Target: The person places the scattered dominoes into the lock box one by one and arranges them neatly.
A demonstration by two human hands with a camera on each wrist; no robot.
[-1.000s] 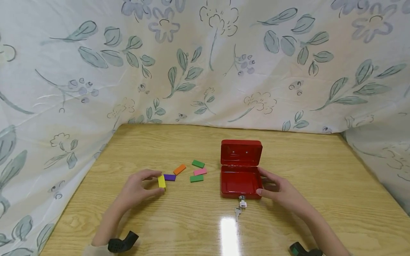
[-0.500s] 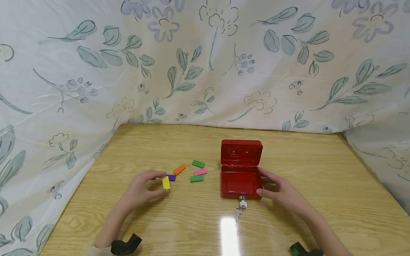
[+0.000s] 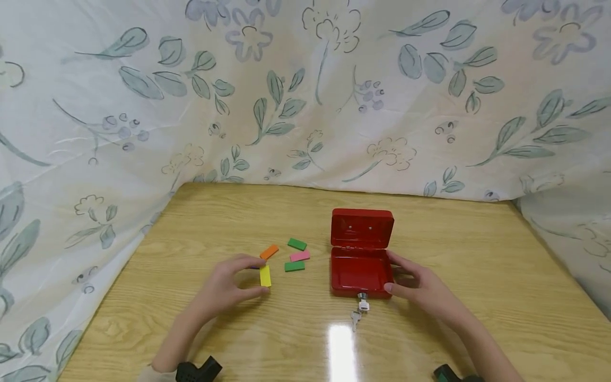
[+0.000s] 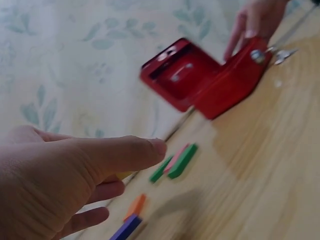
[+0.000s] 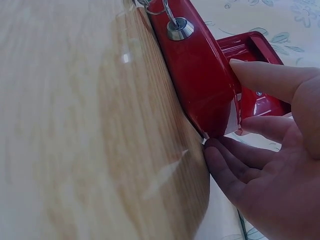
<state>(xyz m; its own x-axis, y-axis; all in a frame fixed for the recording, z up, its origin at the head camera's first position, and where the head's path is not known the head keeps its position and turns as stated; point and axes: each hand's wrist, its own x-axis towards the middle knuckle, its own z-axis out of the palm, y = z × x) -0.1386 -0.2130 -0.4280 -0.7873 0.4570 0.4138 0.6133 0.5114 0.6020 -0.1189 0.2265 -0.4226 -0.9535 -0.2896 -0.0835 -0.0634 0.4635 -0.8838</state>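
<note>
Between its thumb and fingertips, my left hand (image 3: 224,286) pinches a yellow block (image 3: 265,276) above the table; in the left wrist view the thumb hides most of it. Under the hand lies a purple block (image 4: 126,228), mostly covered in the head view. An orange block (image 3: 269,251), a pink block (image 3: 300,255) and two green blocks (image 3: 294,266) lie flat close by. My right hand (image 3: 425,289) grips the right side of a red cash box (image 3: 336,291), thumb at the front corner. Its lid (image 3: 363,228) is raised, and nothing shows inside.
A key (image 3: 364,305) sits in the box's front lock, and a second key (image 3: 355,317) hangs from it. The wooden table (image 3: 286,339) ends at a floral curtain (image 3: 305,106) behind and at the sides.
My left hand has moved right, carrying the yellow block past the purple one. The right hand stays at the box. The head view has shifted slightly.
</note>
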